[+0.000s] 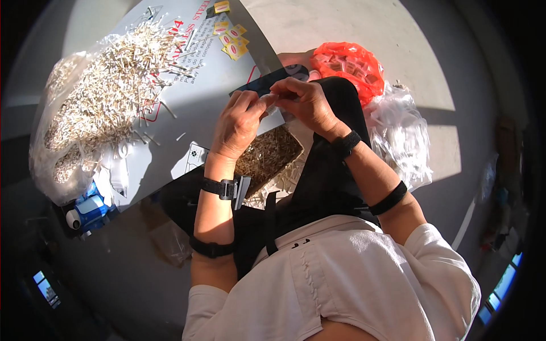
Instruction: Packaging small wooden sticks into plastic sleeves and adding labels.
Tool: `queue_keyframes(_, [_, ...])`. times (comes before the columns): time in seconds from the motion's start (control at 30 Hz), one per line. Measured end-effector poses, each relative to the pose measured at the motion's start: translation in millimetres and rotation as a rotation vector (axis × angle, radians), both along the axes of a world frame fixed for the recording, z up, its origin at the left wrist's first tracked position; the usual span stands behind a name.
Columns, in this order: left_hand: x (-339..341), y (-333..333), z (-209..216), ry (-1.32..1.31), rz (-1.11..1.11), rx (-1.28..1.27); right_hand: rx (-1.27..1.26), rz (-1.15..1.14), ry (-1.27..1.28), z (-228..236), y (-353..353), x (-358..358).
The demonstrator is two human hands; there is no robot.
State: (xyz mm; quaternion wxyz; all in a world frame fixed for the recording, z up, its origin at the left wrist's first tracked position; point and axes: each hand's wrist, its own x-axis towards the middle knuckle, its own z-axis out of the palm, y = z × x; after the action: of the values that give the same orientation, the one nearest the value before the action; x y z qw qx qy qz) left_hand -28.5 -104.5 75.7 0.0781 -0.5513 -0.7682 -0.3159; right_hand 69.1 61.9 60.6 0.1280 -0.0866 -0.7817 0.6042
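Just below the hands lies a tray of pale sticks (267, 156); left of them a heap of sticks (108, 91), right an orange bag (350, 62). The left hand (238, 125) and right hand (307, 102) pinch one small pale piece (272, 98) between curled fingertips, over a dark card (267, 82).

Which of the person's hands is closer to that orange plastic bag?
Right. The right hand sits just left of the orange bag, with a small gap. The left hand is farther left, beyond the right hand, over the grey sheet.
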Motion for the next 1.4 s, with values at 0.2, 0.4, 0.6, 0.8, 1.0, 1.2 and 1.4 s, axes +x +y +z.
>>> queue_keyframes(0.2, [2,-2,-6,-0.111,0.005,0.054,0.156,0.029,0.084,10,-1,0])
queue_keyframes(0.4, [8,-7,-8,-0.182,0.039,0.109,0.337,0.101,0.197,12,0,-2])
queue_keyframes(0.6, [4,-8,-12,-0.207,0.064,0.167,0.474,0.107,0.259,2,4,-7])
queue_keyframes(0.8, [8,-2,2,-0.085,0.105,0.231,0.524,0.124,0.350,17,1,-12])
queue_keyframes(1.0, [-1,4,-8,-0.118,0.150,0.213,0.549,0.122,0.307,7,2,-26])
queue_keyframes(1.2, [0,-10,-15,-0.395,0.160,0.151,0.324,0.079,0.069,7,-8,-14])
queue_keyframes(1.4, [1,-14,-18,-0.519,0.075,0.173,0.277,0.180,0.149,0,-4,-8])
